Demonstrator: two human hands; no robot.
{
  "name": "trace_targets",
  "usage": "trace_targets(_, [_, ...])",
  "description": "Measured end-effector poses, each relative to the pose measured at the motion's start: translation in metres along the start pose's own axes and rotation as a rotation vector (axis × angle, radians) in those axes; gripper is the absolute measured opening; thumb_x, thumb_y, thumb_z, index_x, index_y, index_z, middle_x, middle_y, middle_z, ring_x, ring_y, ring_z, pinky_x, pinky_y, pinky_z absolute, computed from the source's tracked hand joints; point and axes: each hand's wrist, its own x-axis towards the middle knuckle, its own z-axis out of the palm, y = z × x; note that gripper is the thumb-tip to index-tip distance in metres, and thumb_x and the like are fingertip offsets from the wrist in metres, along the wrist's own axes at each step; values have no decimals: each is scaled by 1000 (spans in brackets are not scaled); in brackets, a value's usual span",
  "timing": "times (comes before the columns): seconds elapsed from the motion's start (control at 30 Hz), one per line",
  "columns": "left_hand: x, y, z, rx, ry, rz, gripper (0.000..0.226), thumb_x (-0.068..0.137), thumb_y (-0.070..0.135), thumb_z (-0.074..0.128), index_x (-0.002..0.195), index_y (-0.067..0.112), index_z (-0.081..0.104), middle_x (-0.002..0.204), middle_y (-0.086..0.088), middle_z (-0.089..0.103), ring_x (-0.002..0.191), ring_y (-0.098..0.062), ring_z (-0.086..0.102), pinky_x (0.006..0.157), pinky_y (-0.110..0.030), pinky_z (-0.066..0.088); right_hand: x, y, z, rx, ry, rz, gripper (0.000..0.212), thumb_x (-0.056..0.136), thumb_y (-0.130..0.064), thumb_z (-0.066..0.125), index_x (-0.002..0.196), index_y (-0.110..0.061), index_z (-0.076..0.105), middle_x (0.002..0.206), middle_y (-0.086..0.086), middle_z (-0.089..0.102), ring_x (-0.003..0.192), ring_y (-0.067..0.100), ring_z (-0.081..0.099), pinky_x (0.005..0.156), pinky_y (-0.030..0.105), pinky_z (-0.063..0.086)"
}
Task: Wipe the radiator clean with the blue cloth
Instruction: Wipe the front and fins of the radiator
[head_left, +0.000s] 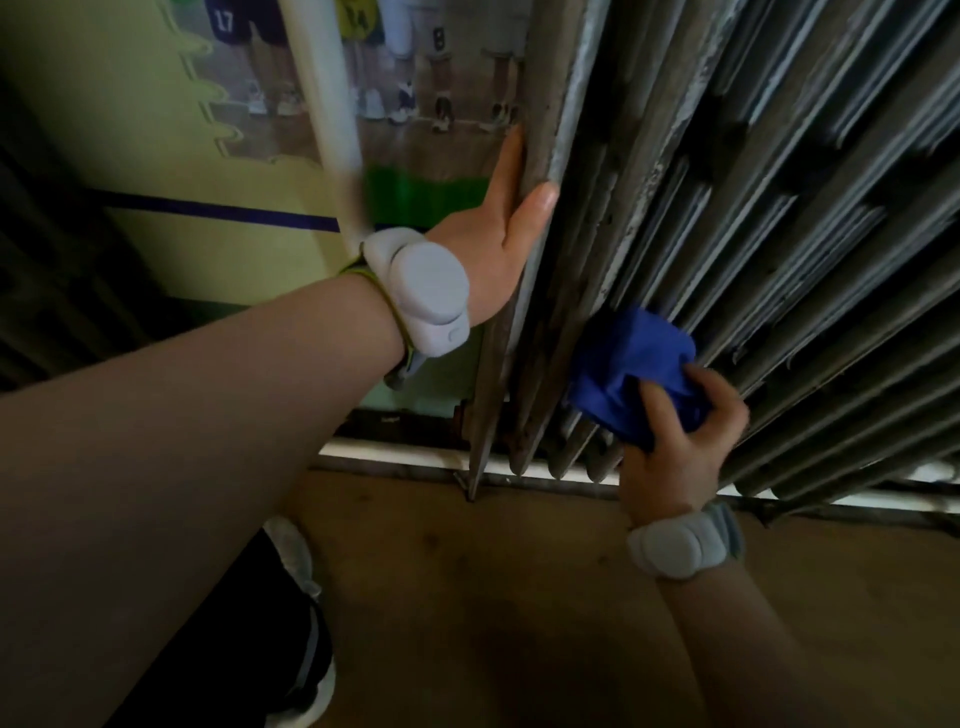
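The radiator (727, 234), a grey ribbed cast-iron unit with worn, flaking paint on its edges, fills the upper right of the view and stands just above the floor. The left hand (498, 244) grips the radiator's outermost rib, thumb on the near face and fingers wrapped behind the edge, out of sight. The right hand (675, 441) holds the blue cloth (631, 371), bunched into a wad, with thumb and fingers curled round it; the cloth is pressed against the lower ribs of the radiator, to the right of the rib the left hand grips. Each wrist carries a pale grey band with a rounded pod (426, 291).

Left of the radiator, a white pipe (332, 114) runs down the wall. Behind the pipe hangs a poster (374, 78) showing the legs of players in numbered kit, and the wall (130, 130) around it is pale green with a dark blue stripe. A white pipe or skirting strip (395, 451) runs along the foot of the wall beneath the radiator. The floor (493, 597) below is dull brown and dimly lit. Below the left forearm, well left of the radiator, a dark trouser leg and a black-and-white shoe (306, 649) show.
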Motion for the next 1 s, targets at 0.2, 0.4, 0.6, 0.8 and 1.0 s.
trace_targets(0.2, [1, -2, 0, -24, -22, 38, 60, 98, 47, 14, 148, 25, -11, 135, -16, 49, 108, -33, 57, 96, -46, 44, -62, 40, 45, -206, -421, 13, 75, 42, 3, 88, 102, -26, 56, 122, 11, 35, 106, 45, 45, 70, 58, 53])
trace_targets(0.4, [2, -4, 1, -20, -25, 62, 60, 98, 47, 16, 148, 28, -12, 125, -12, 55, 71, -25, 60, 70, -40, 54, -94, 46, 67, -136, -608, 128, 50, 50, 0, 87, 93, -22, 74, 116, 7, 42, 101, 32, 41, 67, 51, 56])
trace_targets(0.6, [3, -7, -2, -58, -50, 70, 61, 97, 52, 16, 147, 33, -11, 145, -3, 40, 99, -28, 61, 83, -42, 54, -62, 26, 35, -68, -234, 97, 64, 55, 18, 72, 106, -19, 57, 115, 8, 35, 99, 35, 39, 78, 54, 48])
trace_targets(0.8, [9, -7, -5, -72, -57, 124, 61, 97, 50, 18, 148, 29, -8, 150, 2, 31, 109, -20, 56, 92, -34, 49, -78, 27, 57, -135, -506, 152, 56, 63, -5, 82, 108, -24, 57, 121, 11, 37, 102, 44, 53, 78, 57, 52])
trace_targets(1.0, [2, -9, -10, -157, -102, 115, 61, 96, 50, 21, 148, 34, -8, 151, 7, 29, 122, -14, 48, 100, -31, 44, -104, 61, 73, -158, -847, 343, 45, 93, -33, 52, 134, -18, 41, 135, 5, 45, 127, 24, 39, 106, 33, 28])
